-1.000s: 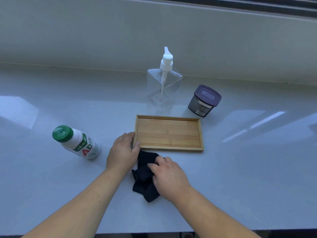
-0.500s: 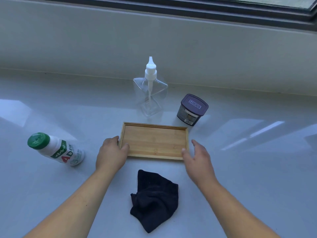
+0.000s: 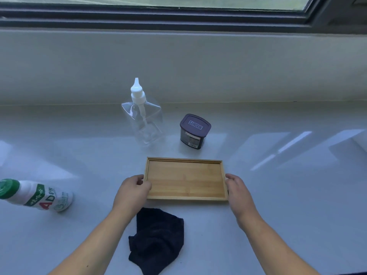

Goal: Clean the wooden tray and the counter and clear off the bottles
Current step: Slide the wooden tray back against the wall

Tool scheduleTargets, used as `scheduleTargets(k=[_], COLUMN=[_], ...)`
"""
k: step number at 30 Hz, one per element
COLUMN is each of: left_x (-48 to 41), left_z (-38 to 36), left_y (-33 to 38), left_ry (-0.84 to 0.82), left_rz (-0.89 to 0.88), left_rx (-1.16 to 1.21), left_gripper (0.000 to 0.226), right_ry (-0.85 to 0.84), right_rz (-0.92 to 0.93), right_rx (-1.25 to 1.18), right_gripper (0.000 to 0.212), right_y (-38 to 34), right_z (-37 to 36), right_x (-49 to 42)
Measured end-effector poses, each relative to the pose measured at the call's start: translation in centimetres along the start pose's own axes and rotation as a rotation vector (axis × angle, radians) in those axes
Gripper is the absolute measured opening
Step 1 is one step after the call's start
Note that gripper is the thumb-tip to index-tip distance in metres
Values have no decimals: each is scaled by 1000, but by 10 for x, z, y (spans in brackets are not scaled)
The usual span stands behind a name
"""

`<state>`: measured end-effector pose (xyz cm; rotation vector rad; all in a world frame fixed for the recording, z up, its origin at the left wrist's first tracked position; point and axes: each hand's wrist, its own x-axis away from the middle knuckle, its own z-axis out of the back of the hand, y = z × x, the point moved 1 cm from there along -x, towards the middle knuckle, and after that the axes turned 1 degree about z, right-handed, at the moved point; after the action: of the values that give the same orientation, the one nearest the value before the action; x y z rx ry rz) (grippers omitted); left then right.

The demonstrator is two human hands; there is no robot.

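Observation:
The empty wooden tray (image 3: 185,179) lies on the pale counter (image 3: 278,205) in the middle. My left hand (image 3: 133,190) grips its left edge, thumb over the rim. My right hand (image 3: 237,190) holds its right edge. A crumpled dark cloth (image 3: 156,239) lies on the counter just in front of the tray, between my forearms. A clear pump bottle (image 3: 142,118) stands behind the tray. A white bottle with a green cap (image 3: 34,195) lies on its side at the far left.
A small dark jar with a purple lid (image 3: 193,131) stands behind the tray's right half. A low wall (image 3: 258,66) under a window frame (image 3: 178,18) closes the back of the counter.
My right hand let go of the cloth and moved to the tray's right edge. The cloth now lies loose on the counter. The view tilted up toward the window.

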<state>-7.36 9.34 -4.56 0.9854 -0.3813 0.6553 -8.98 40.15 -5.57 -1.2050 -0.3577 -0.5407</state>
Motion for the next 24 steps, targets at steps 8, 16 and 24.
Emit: scheduleTargets(k=[8, 16, 24], left_x=[19, 25, -2], left_z=[-91, -173, -216], left_y=[52, 122, 191], left_ry=[-208, -231, -100], left_rz=[-22, -70, -38], left_rx=[27, 46, 82], left_gripper=[61, 33, 33], right_ry=[197, 234, 172], right_rz=[-4, -8, 62], right_rx=[-52, -36, -35], right_gripper=[48, 66, 75], right_y=[4, -5, -34], right_z=[114, 201, 238], right_x=[-11, -60, -136])
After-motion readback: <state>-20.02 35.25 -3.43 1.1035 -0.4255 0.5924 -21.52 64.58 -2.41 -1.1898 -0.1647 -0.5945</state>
